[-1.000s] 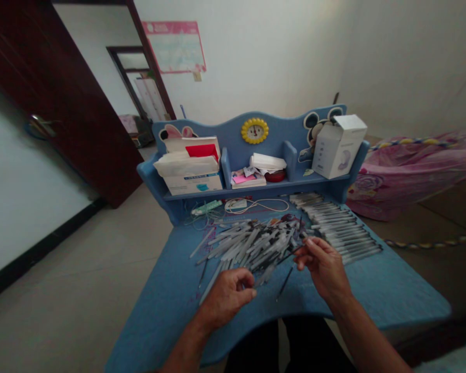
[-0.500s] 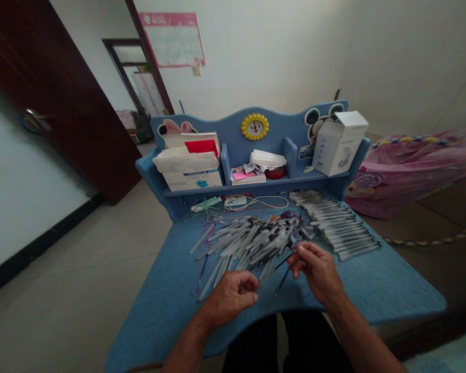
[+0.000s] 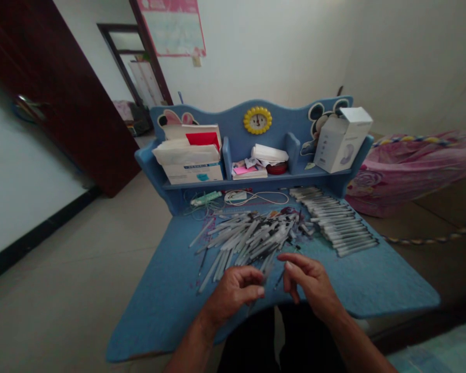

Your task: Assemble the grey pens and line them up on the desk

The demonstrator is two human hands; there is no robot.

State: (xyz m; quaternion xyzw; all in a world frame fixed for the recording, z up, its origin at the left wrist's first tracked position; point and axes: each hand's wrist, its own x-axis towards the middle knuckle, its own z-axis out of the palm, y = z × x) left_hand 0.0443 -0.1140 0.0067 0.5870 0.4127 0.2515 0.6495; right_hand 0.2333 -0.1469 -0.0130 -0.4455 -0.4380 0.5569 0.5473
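Observation:
My left hand (image 3: 236,291), near the desk's front edge, pinches a translucent pen barrel (image 3: 268,270) that is blurred by motion. Just right of it is my right hand (image 3: 312,282), its index finger stretched out and nothing visible between finger and thumb. By its fingertips, a thin dark pen refill (image 3: 279,278) lies on the blue desk. Beyond both hands spreads a loose pile of pen barrels (image 3: 236,235), with small black parts (image 3: 295,241) at its right side. To the right, a neat row of pens (image 3: 344,228) lies side by side.
At the back of the desk (image 3: 159,300) lie a white looped cord (image 3: 272,197) and a green-white strip (image 3: 206,198). A raised shelf holds a box of papers (image 3: 196,171), a paper stack (image 3: 249,173) and a white carton (image 3: 344,142). Pink netting (image 3: 404,171) hangs at right.
My right hand has let go of the dark refill it pinched, and its fingers have opened and come lower. My left hand keeps the barrel, shifted slightly right. The view has tilted slightly.

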